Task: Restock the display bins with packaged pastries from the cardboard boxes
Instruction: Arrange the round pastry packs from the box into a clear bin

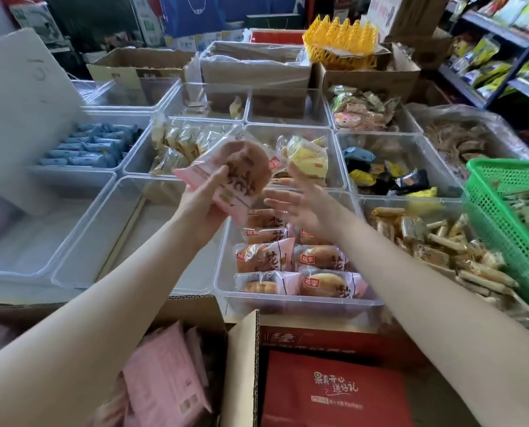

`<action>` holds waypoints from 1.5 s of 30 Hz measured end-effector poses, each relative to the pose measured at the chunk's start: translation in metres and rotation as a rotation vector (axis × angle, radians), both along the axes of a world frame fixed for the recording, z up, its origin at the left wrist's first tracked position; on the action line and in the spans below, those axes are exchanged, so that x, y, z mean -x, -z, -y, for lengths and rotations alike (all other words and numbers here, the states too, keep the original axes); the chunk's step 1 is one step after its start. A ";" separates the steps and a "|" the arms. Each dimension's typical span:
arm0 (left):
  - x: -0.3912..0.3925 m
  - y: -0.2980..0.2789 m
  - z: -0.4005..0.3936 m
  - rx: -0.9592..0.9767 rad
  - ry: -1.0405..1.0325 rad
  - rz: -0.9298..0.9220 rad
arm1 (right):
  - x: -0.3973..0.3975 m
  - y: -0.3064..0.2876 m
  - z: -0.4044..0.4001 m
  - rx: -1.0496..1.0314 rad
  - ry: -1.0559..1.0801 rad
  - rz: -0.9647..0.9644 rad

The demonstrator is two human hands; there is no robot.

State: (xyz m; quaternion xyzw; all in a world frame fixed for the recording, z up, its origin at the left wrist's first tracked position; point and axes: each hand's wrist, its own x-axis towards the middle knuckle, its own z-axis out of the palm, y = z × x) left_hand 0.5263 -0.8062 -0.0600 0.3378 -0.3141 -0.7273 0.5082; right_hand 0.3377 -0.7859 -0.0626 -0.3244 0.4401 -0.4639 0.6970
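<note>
Display is a grid of clear plastic bins. Green basket (509, 211) overhangs the right edge, partly covering the wafer-roll bin (441, 238). Open cardboard box (195, 306) at the near edge holds a stack of pink packs (161, 374); red box (334, 386) just beside it. Target bin (300, 300) has six visible pastry packs in two columns; more are hidden under the hands. Left hand (204, 201) grips one pink pastry pack (235, 174) above that bin's far-left corner. Right hand (300, 201) is empty, fingers spread, near the pack.
</note>
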 end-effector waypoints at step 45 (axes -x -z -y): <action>-0.053 0.003 -0.015 0.929 0.636 2.065 | -0.058 -0.029 0.023 0.530 -0.485 -1.911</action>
